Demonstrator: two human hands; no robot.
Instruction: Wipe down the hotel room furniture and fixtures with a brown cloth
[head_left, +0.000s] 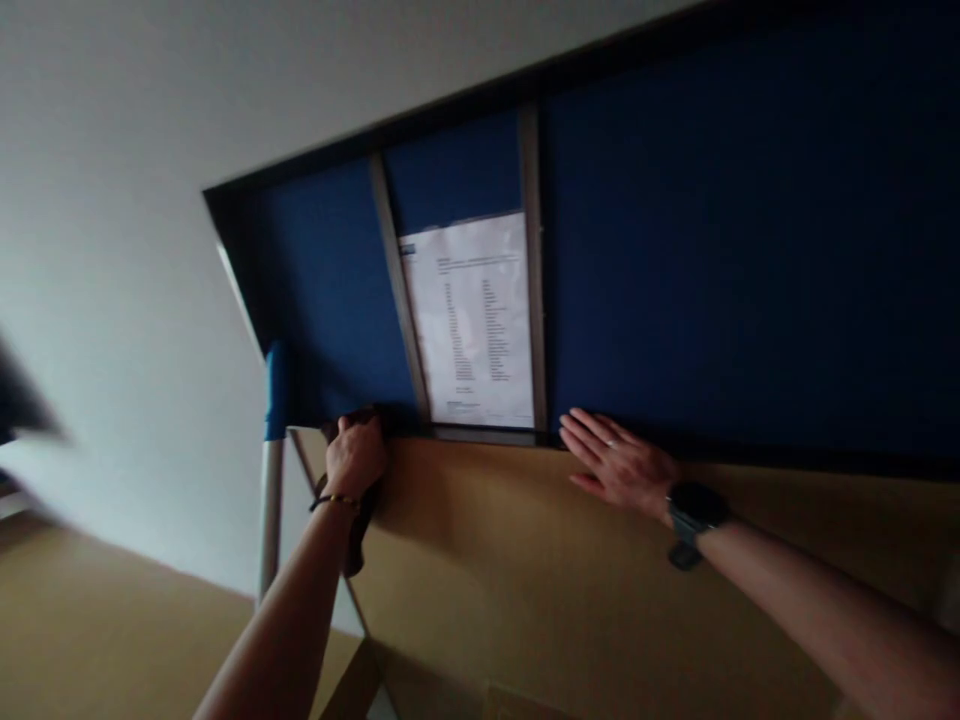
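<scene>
Head view, frame tilted, dim light. Blue notice board [675,250] in a dark frame hangs on a white wall [112,250], above a tan wall panel [525,580].

Left hand [354,455] at the board's lower edge, about 7 o'clock from the frame's centre. Fingers curled closed around a dark cloth [358,530], pressing it against the frame bottom; the cloth's free end hangs down past the wrist. Beaded bracelet [335,500] on that wrist.

Right hand [615,462] at about 5 o'clock, well apart from the left. Fingers open and stretched flat, palm against the tan panel just below the frame edge, holding nothing. Dark watch [694,510] on the wrist.

Printed sheet [474,320] sits between two grey vertical strips, at 12 o'clock from the gap between the hands. Text too blurred to read.

A blue-topped grey post [274,470] stands at 9 o'clock from the left hand.
</scene>
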